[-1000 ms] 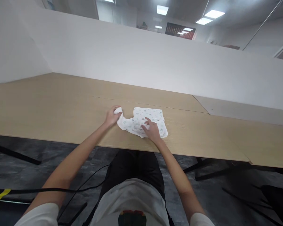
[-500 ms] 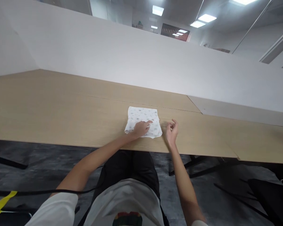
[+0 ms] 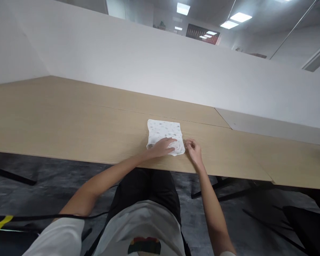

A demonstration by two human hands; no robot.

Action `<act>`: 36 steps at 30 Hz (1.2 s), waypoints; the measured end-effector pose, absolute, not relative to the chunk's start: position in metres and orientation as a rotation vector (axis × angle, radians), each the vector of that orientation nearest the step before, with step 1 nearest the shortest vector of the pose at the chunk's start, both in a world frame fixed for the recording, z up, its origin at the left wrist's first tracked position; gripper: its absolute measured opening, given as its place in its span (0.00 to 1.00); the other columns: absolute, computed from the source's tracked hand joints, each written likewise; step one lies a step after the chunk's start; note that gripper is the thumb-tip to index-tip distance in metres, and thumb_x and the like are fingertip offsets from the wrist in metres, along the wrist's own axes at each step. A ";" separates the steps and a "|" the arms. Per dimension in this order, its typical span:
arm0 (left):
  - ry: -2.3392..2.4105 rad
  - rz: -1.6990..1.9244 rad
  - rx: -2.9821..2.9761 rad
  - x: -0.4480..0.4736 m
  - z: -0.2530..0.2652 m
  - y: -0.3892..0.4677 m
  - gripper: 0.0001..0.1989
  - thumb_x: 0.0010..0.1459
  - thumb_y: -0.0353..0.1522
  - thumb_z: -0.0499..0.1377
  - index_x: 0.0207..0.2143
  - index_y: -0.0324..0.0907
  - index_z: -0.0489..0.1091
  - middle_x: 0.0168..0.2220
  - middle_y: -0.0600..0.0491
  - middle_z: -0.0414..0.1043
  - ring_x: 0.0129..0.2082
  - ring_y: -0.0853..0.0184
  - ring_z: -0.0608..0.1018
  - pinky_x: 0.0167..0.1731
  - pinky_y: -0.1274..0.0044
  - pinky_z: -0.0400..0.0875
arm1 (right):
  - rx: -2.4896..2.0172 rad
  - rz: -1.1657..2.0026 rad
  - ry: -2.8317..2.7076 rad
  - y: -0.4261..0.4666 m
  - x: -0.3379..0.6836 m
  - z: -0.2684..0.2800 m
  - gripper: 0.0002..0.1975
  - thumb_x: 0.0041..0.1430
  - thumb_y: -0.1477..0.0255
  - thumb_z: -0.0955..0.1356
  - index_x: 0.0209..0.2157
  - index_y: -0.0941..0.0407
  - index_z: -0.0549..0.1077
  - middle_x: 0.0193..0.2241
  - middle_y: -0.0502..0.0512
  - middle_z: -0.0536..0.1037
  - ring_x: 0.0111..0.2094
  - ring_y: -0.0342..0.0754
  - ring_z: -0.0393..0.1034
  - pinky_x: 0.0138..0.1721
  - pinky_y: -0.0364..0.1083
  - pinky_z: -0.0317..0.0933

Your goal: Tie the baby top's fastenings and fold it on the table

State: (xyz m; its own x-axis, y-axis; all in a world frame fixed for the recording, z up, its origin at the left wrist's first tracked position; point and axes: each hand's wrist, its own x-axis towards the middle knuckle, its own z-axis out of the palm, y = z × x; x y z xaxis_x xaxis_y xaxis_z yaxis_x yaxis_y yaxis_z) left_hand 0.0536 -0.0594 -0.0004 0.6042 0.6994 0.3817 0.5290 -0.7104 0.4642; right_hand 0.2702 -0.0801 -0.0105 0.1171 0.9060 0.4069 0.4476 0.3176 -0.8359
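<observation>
A white cloth with a small dark print lies folded on the wooden table, its edges slightly wavy. My left hand rests across the cloth's near part, palm down with fingers stretched to the right. Just beyond the cloth's right edge is my right hand, its fingertips drawn together in a pinch beside that edge. Whether the pinch holds anything is too small to make out.
The light wooden tabletop runs wide to both sides, with its front edge close to my body. A white partition rises behind it. A dark chair stands at the lower right.
My left hand has gone from a pointing finger to flatter, spread fingers on the cloth. My right hand has closed its fingers and come nearer the cloth's right edge.
</observation>
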 end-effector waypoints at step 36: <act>1.389 1.154 2.037 -0.085 0.038 0.006 0.26 0.58 0.46 0.51 0.46 0.36 0.73 0.44 0.46 0.76 0.42 0.59 0.76 0.46 0.72 0.69 | -1.533 0.648 -1.665 0.003 0.249 0.046 0.13 0.45 0.73 0.67 0.35 0.60 0.76 0.25 0.52 0.77 0.28 0.46 0.70 0.34 0.43 0.63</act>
